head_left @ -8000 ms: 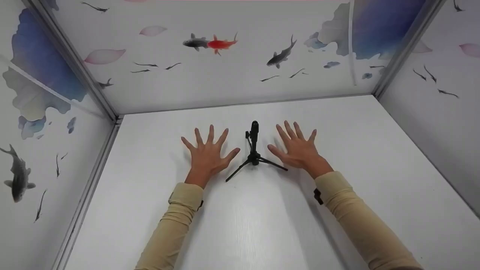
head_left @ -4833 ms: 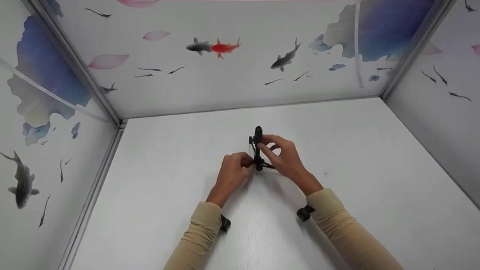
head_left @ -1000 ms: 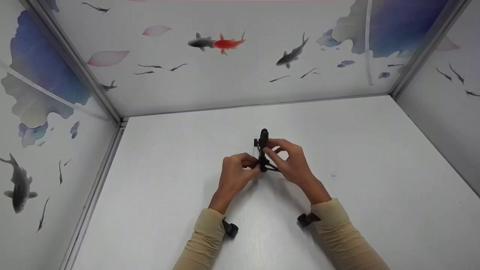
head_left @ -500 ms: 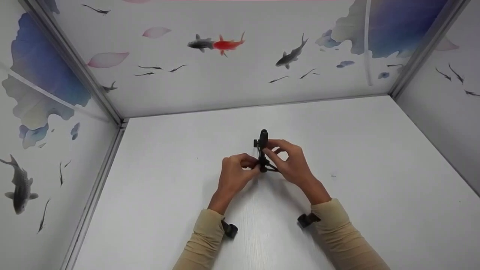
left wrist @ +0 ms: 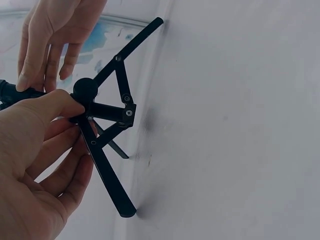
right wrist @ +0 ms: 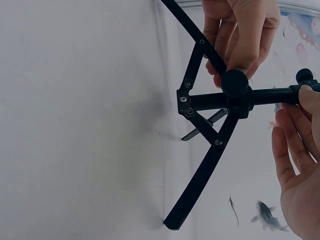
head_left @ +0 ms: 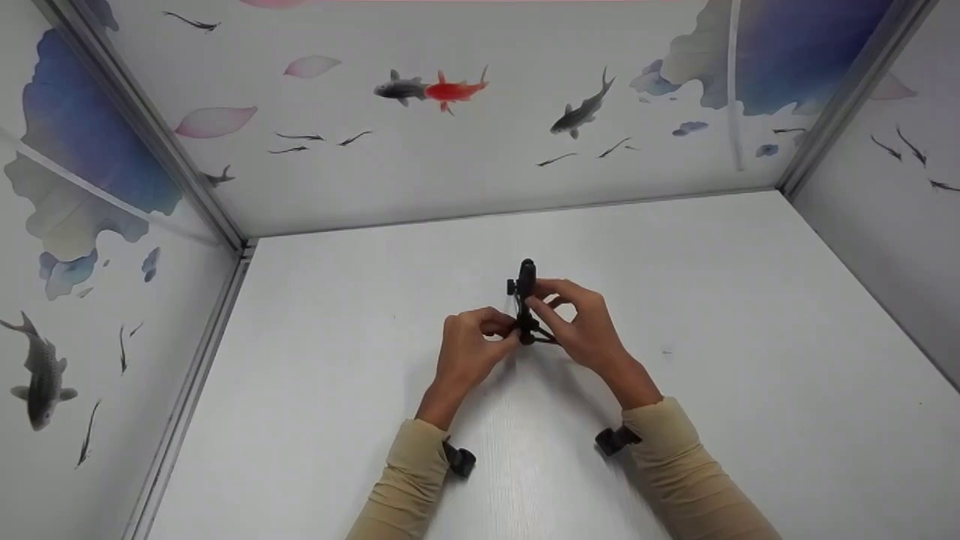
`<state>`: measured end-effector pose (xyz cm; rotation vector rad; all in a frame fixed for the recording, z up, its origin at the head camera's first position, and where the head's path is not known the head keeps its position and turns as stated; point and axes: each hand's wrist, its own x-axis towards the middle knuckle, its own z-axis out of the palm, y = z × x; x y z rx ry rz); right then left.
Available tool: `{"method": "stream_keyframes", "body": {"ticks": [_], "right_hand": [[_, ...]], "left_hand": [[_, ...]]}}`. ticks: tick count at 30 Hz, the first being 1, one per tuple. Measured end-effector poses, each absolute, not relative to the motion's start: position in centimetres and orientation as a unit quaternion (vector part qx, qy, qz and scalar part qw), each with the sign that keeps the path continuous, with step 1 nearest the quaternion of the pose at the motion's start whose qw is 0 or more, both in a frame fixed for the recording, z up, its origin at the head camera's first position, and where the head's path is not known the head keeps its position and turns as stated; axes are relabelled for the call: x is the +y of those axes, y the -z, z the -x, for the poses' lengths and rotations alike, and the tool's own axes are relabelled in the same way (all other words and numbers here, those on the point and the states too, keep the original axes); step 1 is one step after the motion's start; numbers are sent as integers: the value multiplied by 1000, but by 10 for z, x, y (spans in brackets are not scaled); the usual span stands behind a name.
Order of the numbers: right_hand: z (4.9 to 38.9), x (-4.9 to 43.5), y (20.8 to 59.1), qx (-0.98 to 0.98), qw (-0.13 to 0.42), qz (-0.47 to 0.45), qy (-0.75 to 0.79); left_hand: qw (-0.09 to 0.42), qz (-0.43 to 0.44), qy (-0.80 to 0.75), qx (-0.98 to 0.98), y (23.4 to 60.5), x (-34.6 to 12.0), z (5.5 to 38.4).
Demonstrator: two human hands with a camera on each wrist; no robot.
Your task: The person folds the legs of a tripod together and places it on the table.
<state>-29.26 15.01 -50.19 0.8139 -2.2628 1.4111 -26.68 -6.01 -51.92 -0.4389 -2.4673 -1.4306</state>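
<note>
A small black tabletop tripod (head_left: pixel 528 276) stands upright on the white table, its three legs spread. My left hand (head_left: pixel 466 346) pinches it low at the hub, where the legs join. In the left wrist view the thumb lies beside a round knob (left wrist: pixel 85 89), fingers behind the hub. My right hand (head_left: pixel 589 330) holds the upper column between thumb and fingers. Seen from the right wrist, that thumb presses on the column (right wrist: pixel 272 96) close to a smaller upper knob (right wrist: pixel 304 76). Hinged braces link the legs (right wrist: pixel 197 182) to the centre post.
The white tabletop (head_left: pixel 337 420) runs to a back wall (head_left: pixel 465 172) printed with fish and petals. Side walls with grey metal corner posts (head_left: pixel 139 120) stand left and right. Black wrist cameras (head_left: pixel 461 459) hang from both tan cuffs.
Eight seconds ago both hands were spread open on either side of the tripod. They have since come in and taken hold of it; over the last second hardly anything differs.
</note>
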Motion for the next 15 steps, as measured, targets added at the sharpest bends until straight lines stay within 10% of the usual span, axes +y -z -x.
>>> {"method": "stream_keyframes", "body": {"ticks": [15], "right_hand": [[293,151,503,-794,175,-288,-506]], "left_hand": [[137,157,498,-842,518,-61,268]]}}
